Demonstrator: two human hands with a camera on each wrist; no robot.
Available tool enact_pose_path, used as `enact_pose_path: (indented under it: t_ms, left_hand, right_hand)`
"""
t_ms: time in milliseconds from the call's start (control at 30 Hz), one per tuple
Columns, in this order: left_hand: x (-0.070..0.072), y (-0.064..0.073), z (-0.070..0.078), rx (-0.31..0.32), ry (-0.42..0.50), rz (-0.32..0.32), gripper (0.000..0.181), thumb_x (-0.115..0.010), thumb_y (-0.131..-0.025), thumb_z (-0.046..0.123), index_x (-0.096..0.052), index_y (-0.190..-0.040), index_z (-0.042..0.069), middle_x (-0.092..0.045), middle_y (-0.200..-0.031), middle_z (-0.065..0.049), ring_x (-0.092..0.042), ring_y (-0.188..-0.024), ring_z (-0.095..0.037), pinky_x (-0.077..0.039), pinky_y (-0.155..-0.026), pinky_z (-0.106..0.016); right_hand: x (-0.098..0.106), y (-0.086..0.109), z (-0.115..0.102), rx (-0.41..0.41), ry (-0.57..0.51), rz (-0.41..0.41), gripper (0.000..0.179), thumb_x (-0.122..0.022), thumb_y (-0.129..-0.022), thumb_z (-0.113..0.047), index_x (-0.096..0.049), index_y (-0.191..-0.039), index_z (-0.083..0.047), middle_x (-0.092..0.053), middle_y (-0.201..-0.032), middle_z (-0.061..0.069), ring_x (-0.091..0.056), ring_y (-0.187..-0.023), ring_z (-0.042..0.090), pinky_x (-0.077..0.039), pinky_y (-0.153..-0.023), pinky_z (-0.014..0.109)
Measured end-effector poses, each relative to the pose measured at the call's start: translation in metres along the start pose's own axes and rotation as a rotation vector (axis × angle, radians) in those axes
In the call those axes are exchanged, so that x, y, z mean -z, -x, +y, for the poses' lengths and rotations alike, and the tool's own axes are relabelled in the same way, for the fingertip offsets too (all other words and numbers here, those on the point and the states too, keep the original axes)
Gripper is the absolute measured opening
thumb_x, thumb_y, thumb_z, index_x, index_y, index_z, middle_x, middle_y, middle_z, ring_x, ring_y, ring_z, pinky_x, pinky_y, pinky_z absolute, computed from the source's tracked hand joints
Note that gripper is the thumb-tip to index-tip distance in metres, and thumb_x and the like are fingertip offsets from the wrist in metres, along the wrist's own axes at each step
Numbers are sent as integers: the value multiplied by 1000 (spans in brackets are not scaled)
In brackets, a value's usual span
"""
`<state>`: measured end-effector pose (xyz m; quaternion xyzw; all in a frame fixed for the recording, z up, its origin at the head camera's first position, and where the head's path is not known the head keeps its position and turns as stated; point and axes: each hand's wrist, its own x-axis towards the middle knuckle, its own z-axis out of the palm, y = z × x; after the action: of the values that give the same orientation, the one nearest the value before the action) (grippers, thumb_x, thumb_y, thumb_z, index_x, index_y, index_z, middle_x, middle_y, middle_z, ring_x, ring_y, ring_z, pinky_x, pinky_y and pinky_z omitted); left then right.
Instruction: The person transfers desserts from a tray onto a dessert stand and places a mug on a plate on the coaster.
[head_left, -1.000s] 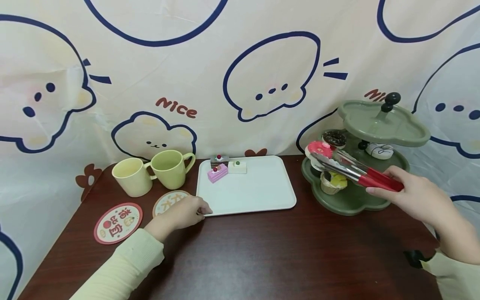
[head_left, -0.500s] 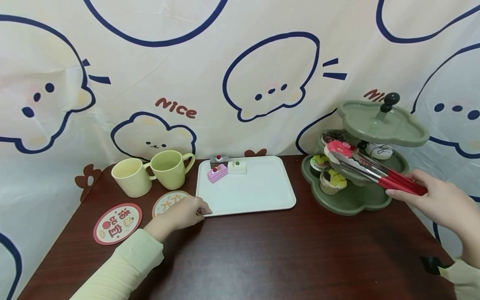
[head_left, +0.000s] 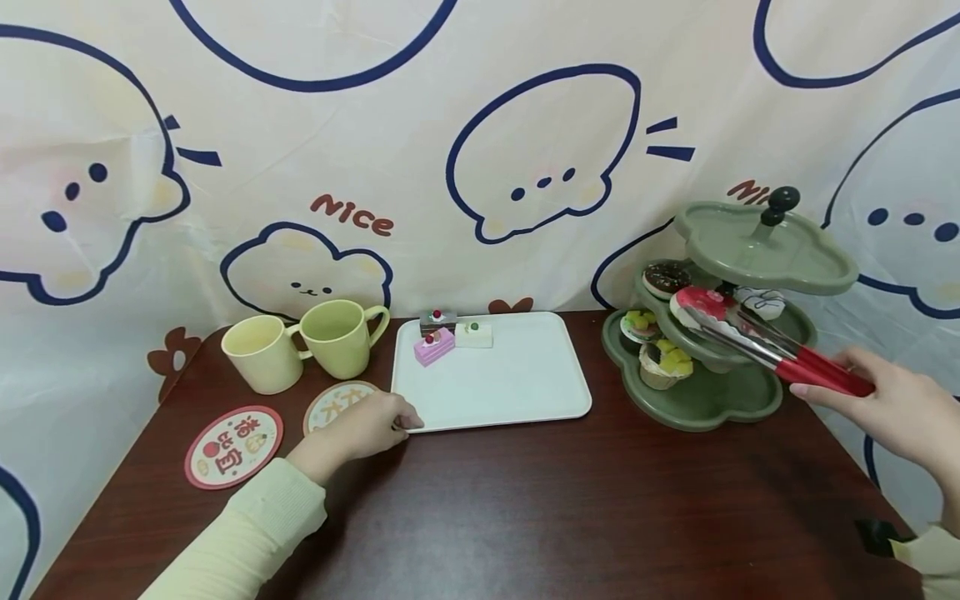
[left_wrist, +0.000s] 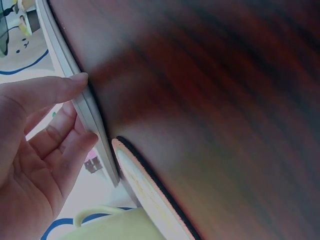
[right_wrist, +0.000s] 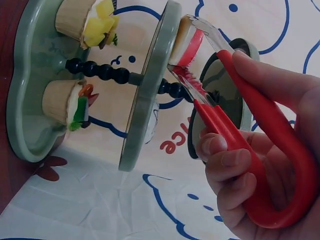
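Observation:
My left hand (head_left: 367, 429) holds the near left corner of a white tray (head_left: 517, 387), with thumb and fingertips at its rim (left_wrist: 90, 112) in the left wrist view. Three small toy cake slices (head_left: 435, 340) sit in the tray's far left corner. My right hand (head_left: 896, 408) grips red-handled metal tongs (head_left: 821, 369). Between the tong tips is a pink-frosted donut (head_left: 697, 302), at the middle tier of a green tiered stand (head_left: 705, 408). In the right wrist view, the donut (right_wrist: 187, 47) lies right against the tier plate (right_wrist: 150, 85).
On the stand's bottom tier are two cupcakes (head_left: 660, 367); a chocolate donut (head_left: 666, 277) and a white donut (head_left: 761, 302) share the middle tier. Two mugs (head_left: 337, 337) stand at the back left, near two round coasters (head_left: 234, 447). A patterned cloth hangs behind.
The right hand has carried the tongs and pink donut rightward and slightly down, from the stand's left side to over the middle tier. My left hand stays at the tray corner.

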<state>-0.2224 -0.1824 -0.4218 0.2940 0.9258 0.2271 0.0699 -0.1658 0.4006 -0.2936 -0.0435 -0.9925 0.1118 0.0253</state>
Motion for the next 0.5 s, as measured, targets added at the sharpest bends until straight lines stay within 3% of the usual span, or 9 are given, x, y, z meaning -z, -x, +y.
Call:
enact_pose_path:
  t_ms: [500]
  left_hand:
    - [1, 0, 1, 13, 10, -12, 24, -69, -83, -11, -80, -96, 7, -73, -90, 1, -66, -86, -12, -57, -76, -34]
  right_hand:
    - [-3, -5, 5, 0, 27, -40, 78, -63, -95, -57, -41, -115, 16, -54, -84, 30, -51, -71, 35, -37, -53, 36]
